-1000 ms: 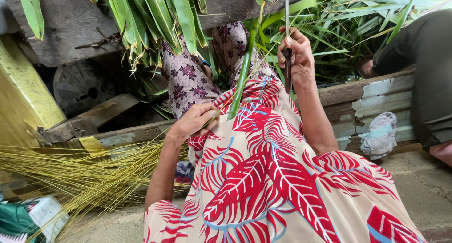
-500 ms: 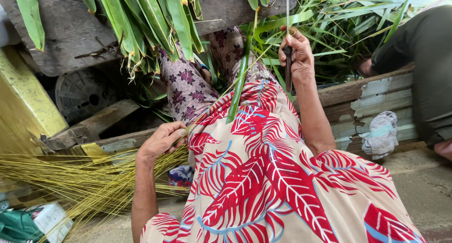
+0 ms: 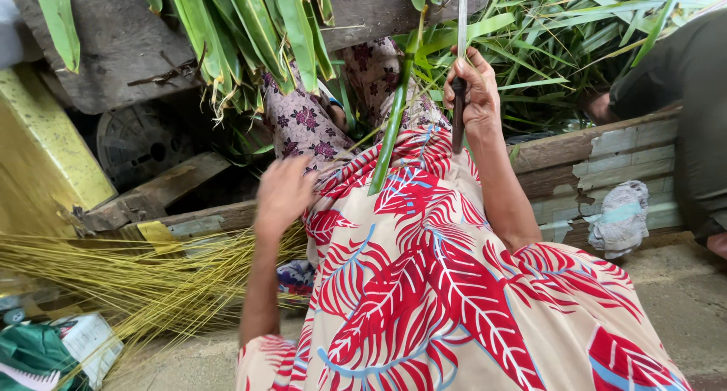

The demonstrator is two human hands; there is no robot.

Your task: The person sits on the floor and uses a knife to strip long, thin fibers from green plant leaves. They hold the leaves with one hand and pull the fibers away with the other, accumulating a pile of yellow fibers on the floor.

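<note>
A: Green leaf strip (image 3: 394,126) hangs over your lap, lower tip on the red-and-cream leaf-print cloth (image 3: 439,285), top end up among the green fronds (image 3: 250,28). Your right hand (image 3: 473,92) is wrapped tight round a dark knife handle (image 3: 457,115), pale blade (image 3: 463,12) pointing straight up past the wooden plank (image 3: 379,5).

B: And the left?

A: Your left hand (image 3: 282,194) is motion-blurred, just beside the cloth, above the heap of yellow leaf ribs (image 3: 113,277). Can't tell if those fingers are open or closed, or holding anything.

B: Risks?

A: My read: the blade sits near the strip and the overhanging fronds, so a slip of your right hand could nick the wrong leaf or your knee. If your left hand comes up to the strip fast, it may cross the edge. Another person's dark sleeve (image 3: 681,81) works in the leaves at right, well apart. Grey rag (image 3: 621,217) lies against the plank wall (image 3: 606,156).
</note>
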